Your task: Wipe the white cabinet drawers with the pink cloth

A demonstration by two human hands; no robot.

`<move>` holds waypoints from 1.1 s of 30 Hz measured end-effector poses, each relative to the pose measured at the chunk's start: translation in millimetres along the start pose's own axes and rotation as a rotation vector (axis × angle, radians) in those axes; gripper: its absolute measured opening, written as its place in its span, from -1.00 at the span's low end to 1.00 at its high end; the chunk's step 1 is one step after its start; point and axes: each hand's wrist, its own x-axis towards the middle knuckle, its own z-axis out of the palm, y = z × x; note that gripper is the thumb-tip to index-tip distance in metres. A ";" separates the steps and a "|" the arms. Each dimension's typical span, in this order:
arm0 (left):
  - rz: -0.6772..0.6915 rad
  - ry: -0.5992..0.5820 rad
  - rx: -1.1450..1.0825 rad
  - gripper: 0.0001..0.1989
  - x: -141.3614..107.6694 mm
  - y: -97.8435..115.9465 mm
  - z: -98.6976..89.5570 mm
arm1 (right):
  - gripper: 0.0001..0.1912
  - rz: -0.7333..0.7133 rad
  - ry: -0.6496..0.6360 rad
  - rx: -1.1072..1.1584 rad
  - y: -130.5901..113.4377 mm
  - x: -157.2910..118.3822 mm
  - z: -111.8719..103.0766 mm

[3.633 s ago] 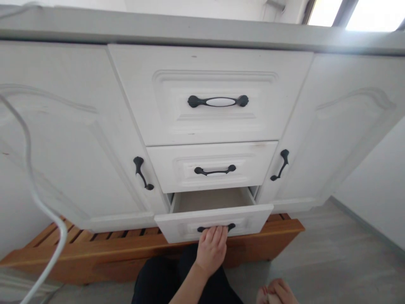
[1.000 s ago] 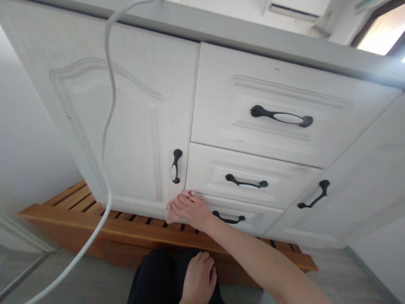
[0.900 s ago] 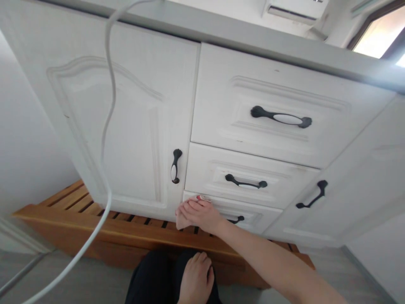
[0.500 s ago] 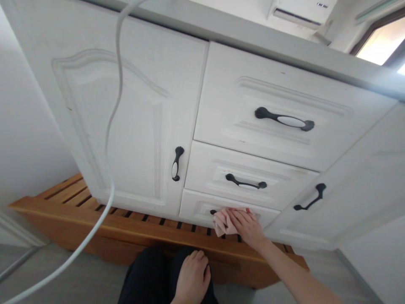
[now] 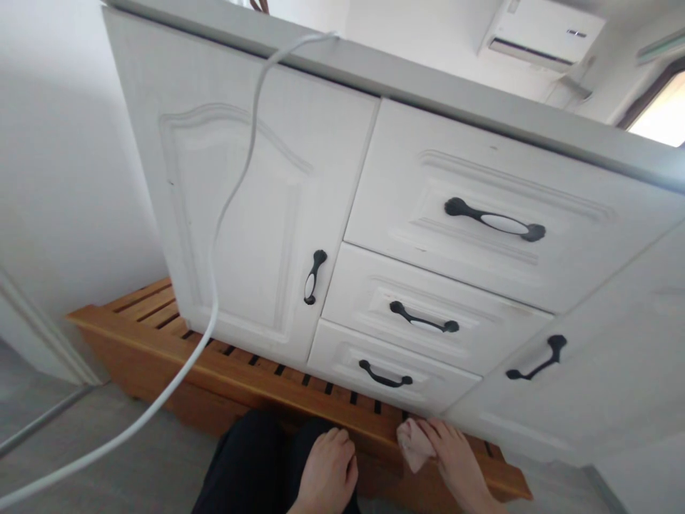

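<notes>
My right hand [image 5: 452,453] is closed around a crumpled pink cloth [image 5: 414,444]. Both are at the front edge of the slatted wooden bench [image 5: 240,378], below the bottom drawer. Above them, the lowest drawer [image 5: 342,355] of the white cabinet shows its dark curved handle [image 5: 385,375]. On the knee of my dark trousers lies my left hand [image 5: 329,467], its fingers loosely bent and holding nothing.
A white cable [image 5: 214,285] hangs over the countertop [image 5: 428,82] and runs down past the left cabinet door [image 5: 230,214]. More drawers with dark handles are stacked above. An air conditioner [image 5: 540,32] is on the far wall.
My right hand has moved the cloth down from the bottom drawer's handle to the bench edge, uncovering the handle. My left hand stays on the knee. The view has shifted slightly.
</notes>
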 end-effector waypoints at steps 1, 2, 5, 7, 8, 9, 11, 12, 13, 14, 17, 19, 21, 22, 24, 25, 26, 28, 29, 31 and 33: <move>-0.002 0.002 0.003 -0.78 0.7 1.4 1.5 | -0.36 -0.004 0.031 0.052 -17.5 13.5 -7.1; -0.005 0.004 0.007 -0.78 1.2 2.5 2.7 | -0.34 -0.007 0.041 0.095 -36.3 32.6 -16.7; -0.006 0.009 0.024 -0.78 0.9 3.0 3.5 | -0.31 -0.046 0.265 0.155 -88.9 114.9 -49.6; 0.000 0.002 0.035 -0.78 -0.2 1.7 0.8 | -0.33 -0.014 0.454 0.160 -111.9 175.4 -61.1; 0.001 -0.006 0.038 -0.78 -0.9 0.7 -1.3 | -0.34 0.036 0.498 0.148 -119.3 202.2 -60.6; 0.002 -0.013 0.038 -0.78 -1.7 -0.5 -3.6 | -0.37 0.060 0.501 0.149 -124.9 224.7 -55.7; -0.005 -0.021 0.028 -0.78 -3.3 -3.1 -8.1 | -0.39 -0.017 0.440 0.150 -133.5 253.9 -34.2; -0.010 -0.021 0.022 -0.78 -4.1 -4.6 -9.8 | -0.39 -0.094 0.391 0.157 -137.6 260.4 -19.6; -0.015 -0.020 0.016 -0.77 -4.8 -6.3 -11.0 | -0.38 -0.179 0.337 0.164 -141.9 262.0 -3.8; -0.017 -0.019 0.011 -0.76 -5.2 -7.9 -11.6 | -0.38 -0.258 0.282 0.171 -146.2 259.5 12.1; -0.010 -0.018 0.002 -0.76 -4.6 -12.5 -10.6 | -0.42 -0.439 0.142 0.173 -156.7 238.4 53.1; -0.005 -0.013 0.005 -0.75 -2.4 -14.5 -9.0 | -0.44 -0.500 0.091 0.164 -159.7 223.4 71.9; -0.006 -0.006 0.011 -0.74 0.6 -15.1 -8.3 | -0.45 -0.515 0.075 0.159 -158.4 213.2 84.6; -0.010 -0.002 0.015 -0.74 2.1 -15.1 -8.5 | -0.47 -0.512 0.073 0.157 -155.7 209.9 88.9; -0.022 0.004 0.020 -0.73 4.5 -14.6 -9.8 | -0.49 -0.522 0.077 0.152 -145.7 205.0 93.9; -0.029 0.007 0.022 -0.73 5.2 -14.5 -10.7 | -0.49 -0.540 0.084 0.150 -138.4 202.1 94.6; -0.033 0.011 0.023 -0.73 5.5 -14.5 -11.7 | -0.48 -0.563 0.092 0.149 -129.8 198.5 93.9; -0.032 0.019 0.019 -0.72 5.6 -15.1 -13.3 | -0.46 -0.614 0.108 0.145 -110.1 187.6 89.0; -0.028 0.022 0.017 -0.72 5.5 -15.5 -13.8 | -0.43 -0.630 0.115 0.129 -99.6 180.5 85.0; -0.027 0.020 0.014 -0.71 5.5 -15.8 -14.3 | -0.40 -0.640 0.129 0.082 -78.9 163.7 75.1; -0.028 0.012 0.017 -0.71 6.0 -15.2 -14.3 | -0.39 -0.634 0.119 0.026 -59.5 144.6 65.2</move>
